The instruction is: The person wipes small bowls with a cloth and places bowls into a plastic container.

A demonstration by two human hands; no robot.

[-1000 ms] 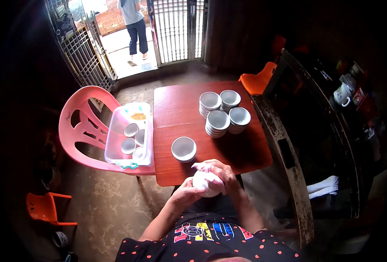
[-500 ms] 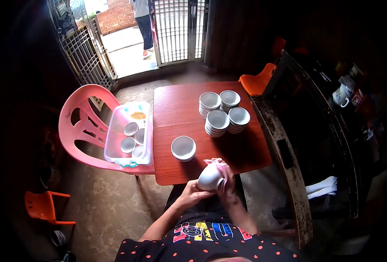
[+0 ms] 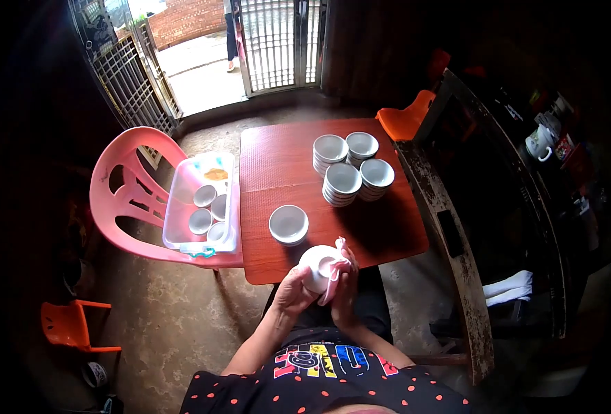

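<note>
A white bowl (image 3: 313,261) is held just off the table's near edge, its foot ring turned up toward me. My left hand (image 3: 292,291) grips it by the left side, fingers closed around the wall. In my right hand (image 3: 345,295) is a pink cloth (image 3: 334,281), pressed against the bowl's right side; some fingers are hidden behind it. Just beyond, a short stack of white bowls (image 3: 288,224) stands upright on the red-brown table (image 3: 271,165). Farther back are several taller bowl stacks (image 3: 343,179), close together.
Left of the table, a pink chair (image 3: 109,183) carries a clear plastic bin (image 3: 171,224) with several bowls inside. A worn wooden bench (image 3: 450,269) runs along the right. Orange chairs (image 3: 67,324) stand around. A person's leg (image 3: 231,41) shows in the doorway.
The bowl has turned so its base faces up toward me, and the cloth has moved across its right side. In the doorway the person has shifted right, partly behind the door.
</note>
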